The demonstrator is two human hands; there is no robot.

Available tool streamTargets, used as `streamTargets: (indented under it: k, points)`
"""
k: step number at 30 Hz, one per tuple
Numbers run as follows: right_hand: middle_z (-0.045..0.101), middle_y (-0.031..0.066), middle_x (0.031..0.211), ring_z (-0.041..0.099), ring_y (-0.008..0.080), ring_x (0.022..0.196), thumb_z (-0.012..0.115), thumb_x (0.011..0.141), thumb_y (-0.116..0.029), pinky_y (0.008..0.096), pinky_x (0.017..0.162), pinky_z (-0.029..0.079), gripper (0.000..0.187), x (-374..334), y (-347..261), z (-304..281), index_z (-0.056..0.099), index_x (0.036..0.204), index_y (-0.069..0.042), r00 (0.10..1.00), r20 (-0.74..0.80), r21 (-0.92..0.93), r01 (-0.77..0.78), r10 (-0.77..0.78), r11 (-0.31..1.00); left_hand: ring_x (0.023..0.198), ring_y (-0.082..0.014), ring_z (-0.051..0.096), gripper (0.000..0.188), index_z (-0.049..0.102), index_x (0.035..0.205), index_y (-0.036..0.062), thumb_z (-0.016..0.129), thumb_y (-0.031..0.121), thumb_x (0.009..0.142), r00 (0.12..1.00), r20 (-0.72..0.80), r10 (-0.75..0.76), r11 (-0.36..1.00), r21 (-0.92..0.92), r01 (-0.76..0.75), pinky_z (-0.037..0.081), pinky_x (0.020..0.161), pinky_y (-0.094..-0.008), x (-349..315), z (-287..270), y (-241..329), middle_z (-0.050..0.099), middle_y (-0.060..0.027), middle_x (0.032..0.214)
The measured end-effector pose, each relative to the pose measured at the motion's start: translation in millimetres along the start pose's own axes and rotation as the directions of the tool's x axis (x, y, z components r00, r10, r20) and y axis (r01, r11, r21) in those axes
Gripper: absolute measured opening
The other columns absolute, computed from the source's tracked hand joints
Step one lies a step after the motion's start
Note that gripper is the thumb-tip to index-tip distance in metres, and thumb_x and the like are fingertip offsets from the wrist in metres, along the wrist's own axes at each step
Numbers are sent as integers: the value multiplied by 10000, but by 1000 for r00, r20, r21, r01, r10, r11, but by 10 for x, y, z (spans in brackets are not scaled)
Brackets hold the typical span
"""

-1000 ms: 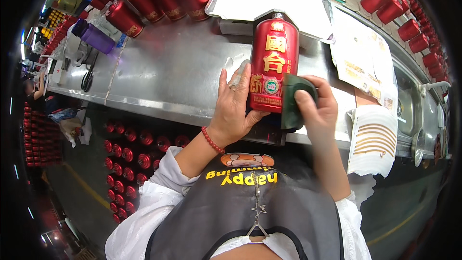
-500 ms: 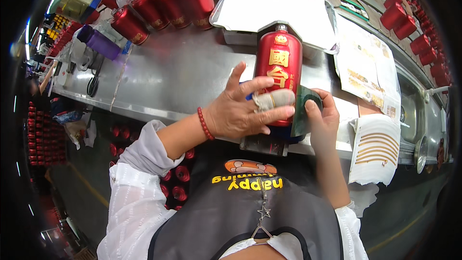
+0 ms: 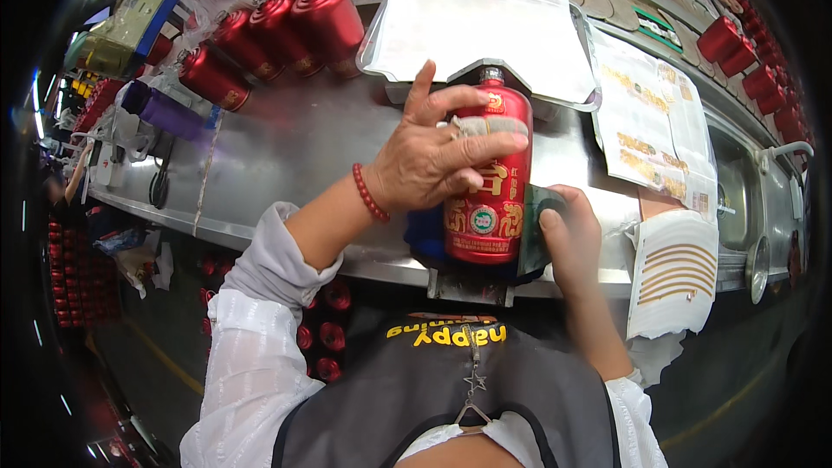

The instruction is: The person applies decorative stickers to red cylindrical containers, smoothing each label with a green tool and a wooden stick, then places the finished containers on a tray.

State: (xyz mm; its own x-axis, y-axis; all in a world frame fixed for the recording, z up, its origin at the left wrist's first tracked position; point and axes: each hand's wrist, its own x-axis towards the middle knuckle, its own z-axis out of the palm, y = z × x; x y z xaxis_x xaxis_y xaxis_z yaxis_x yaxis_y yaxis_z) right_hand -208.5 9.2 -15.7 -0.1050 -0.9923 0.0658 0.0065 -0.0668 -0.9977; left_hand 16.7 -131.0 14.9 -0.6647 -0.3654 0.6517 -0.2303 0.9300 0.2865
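Note:
A red bottle [image 3: 483,195] with gold lettering lies tilted in a dark holder, its neck away from me, above a blue pad [image 3: 425,234]. My left hand [image 3: 438,143] rests across the bottle's upper part with fingers spread, the little finger raised. One finger wears a beige wrap [image 3: 490,126]. In my right hand [image 3: 570,230], thumb and fingers pinch a dark green translucent sheet [image 3: 536,234] at the bottle's right side, near its base. A round white-and-green emblem shows on the bottle's lower front.
White sheets [image 3: 477,26] cover a tray behind the bottle. Several red bottles [image 3: 325,22] and a purple bottle [image 3: 165,111] stand at the left. Printed sheets [image 3: 646,113] lie right, above a white stack with curved brown strips [image 3: 680,269]. A sink [image 3: 737,208] is far right.
The bottle appears lower, showing its round emblem and lower label. My left hand sits further up the bottle, near the neck. The green sheet, in my right hand, is lower too.

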Motion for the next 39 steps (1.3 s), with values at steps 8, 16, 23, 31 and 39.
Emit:
streamTargets:
  k: [8, 16, 23, 31, 39]
  points:
    - [640, 16, 1019, 570, 62, 915, 652, 982, -135, 213, 820, 475, 262, -26, 1, -9, 575, 1188, 7, 999, -7, 101, -37, 38, 994, 1312, -229, 494, 561, 665, 1336, 207, 351, 569, 1042, 996, -83, -38, 999, -10, 38, -32, 1244, -479, 13, 47, 103, 763, -27, 949]
    - [673, 30, 1009, 611, 84, 900, 679, 981, -146, 229, 806, 514, 277, -106, -195, -9, 600, 1198, 7, 995, -63, 119, 90, -83, 989, 1421, -316, 348, 735, 517, 1449, 64, 535, 606, 953, 958, -141, -250, 966, 28, 256, 26, 1232, -540, -805, 172, 729, 672, -114, 1252]
    - [630, 41, 858, 584, 223, 778, 805, 698, -42, 388, 771, 420, 387, -131, -459, 135, 705, 1070, -80, 603, 373, -562, 752, -705, 346, 1422, -390, 310, 970, 341, 1536, -5, 733, 542, 838, 904, -89, -418, 853, 305, 424, 42, 1173, -643, -741, 202, 915, 687, -181, 1114]
    - [553, 72, 893, 558, 223, 784, 788, 676, 97, 334, 650, 472, 439, -259, -533, 195, 716, 1079, -61, 609, 541, -494, 788, -580, 366, 1412, -374, 330, 1035, 383, 1513, -15, 760, 591, 764, 865, -153, -478, 843, 195, 501, 39, 1175, -637, -715, 272, 921, 682, -185, 1140]
    - [599, 124, 893, 639, 286, 792, 777, 788, 36, 348, 687, 536, 324, -289, -470, 154, 687, 1092, -30, 646, 471, -375, 763, -601, 526, 1399, -363, 358, 1085, 373, 1535, 24, 786, 602, 714, 889, -122, -442, 834, 308, 457, 83, 1176, -649, -668, 286, 892, 662, -181, 1091]
